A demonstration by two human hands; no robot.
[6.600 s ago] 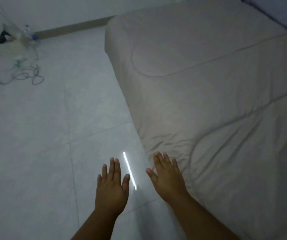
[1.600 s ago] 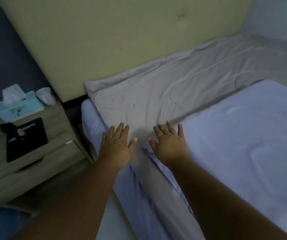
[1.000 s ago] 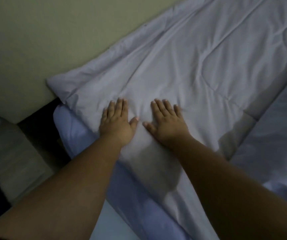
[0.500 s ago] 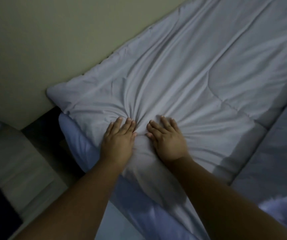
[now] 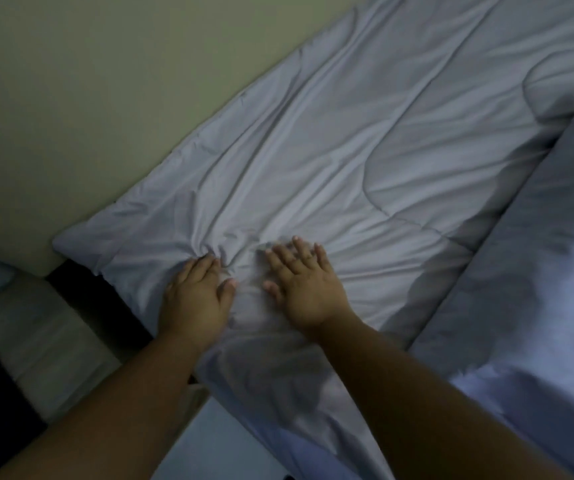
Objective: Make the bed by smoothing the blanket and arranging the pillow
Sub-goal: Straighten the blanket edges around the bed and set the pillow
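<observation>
Smoothing step: our left hand (image 5: 195, 299) and right hand (image 5: 304, 287) press flat, fingers straight, pinching nothing, on the creased blanket (image 5: 348, 150) at frame centre, pillow (image 5: 538, 323) at right edge; next, we judge, sweep outward to flatten the bunched folds.

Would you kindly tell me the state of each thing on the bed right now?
Left hand: pressing the blanket, fingertips sunk in bunched folds; grip unclear.
Right hand: flat on the blanket, fingers spread.
Blanket: spread up to the headboard, creased, bunched around the left hand's fingertips.
Pillow: lying flat to the right, untouched.
</observation>
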